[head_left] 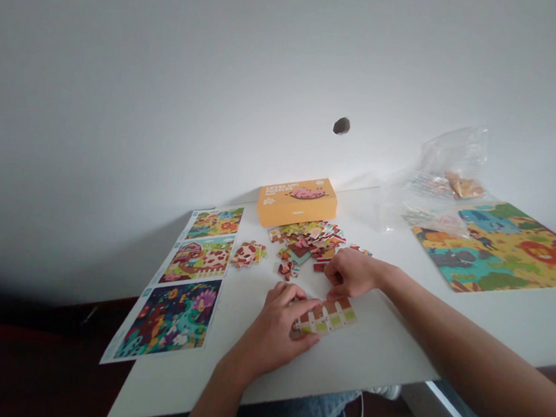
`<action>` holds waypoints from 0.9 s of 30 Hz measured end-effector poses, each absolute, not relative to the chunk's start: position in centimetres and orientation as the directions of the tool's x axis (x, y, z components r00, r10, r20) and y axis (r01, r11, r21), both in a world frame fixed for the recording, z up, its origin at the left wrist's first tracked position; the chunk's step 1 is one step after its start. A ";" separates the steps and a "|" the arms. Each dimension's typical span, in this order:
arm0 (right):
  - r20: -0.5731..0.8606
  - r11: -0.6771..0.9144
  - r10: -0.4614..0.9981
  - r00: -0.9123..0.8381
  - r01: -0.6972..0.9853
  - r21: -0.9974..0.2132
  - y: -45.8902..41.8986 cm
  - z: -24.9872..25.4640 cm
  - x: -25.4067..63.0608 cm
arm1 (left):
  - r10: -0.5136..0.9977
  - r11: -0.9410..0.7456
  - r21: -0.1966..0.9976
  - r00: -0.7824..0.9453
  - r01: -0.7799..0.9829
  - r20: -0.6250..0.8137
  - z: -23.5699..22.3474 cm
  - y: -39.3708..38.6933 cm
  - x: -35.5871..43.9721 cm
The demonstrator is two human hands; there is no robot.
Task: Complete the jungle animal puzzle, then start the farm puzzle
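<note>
On the white table lies a joined strip of jigsaw puzzle pieces [329, 316] printed with a white fence, green grass and brown ground. My left hand [279, 323] grips its left end, thumb at the lower edge and index finger along the upper one. My right hand [353, 273] is closed, fingertips pointing down by the strip's upper edge; whatever they pinch is hidden. Beyond the hands is a heap of loose puzzle pieces [307, 241], partly covered by my right hand. A smaller cluster of cow-patterned pieces [248, 254] lies to the left.
A yellow puzzle box [298, 202] stands against the wall. Along the left edge lies a picture sheet [177, 281] with three scenes. Clear plastic bags [437, 184] holding pieces rest at the back right, partly over an assembled animal puzzle [505, 247]. The table's front edge [339, 393] is close to my lap.
</note>
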State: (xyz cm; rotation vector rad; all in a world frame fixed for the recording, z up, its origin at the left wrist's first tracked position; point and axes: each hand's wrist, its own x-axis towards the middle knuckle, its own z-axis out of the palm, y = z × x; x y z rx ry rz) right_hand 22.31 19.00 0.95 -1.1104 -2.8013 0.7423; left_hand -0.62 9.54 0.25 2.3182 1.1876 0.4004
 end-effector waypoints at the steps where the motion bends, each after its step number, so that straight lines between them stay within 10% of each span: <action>1: -0.133 0.629 0.655 -0.744 0.635 -0.448 19.0 0.9 22.3 | 0.820 -0.495 0.547 0.571 0.675 0.037 0.2 9.5 -0.5; 27: -0.065 0.675 0.628 -0.775 0.585 -0.449 18.0 1.0 21.7 | 0.859 -0.447 0.487 0.512 0.750 0.000 0.6 9.8 -1.9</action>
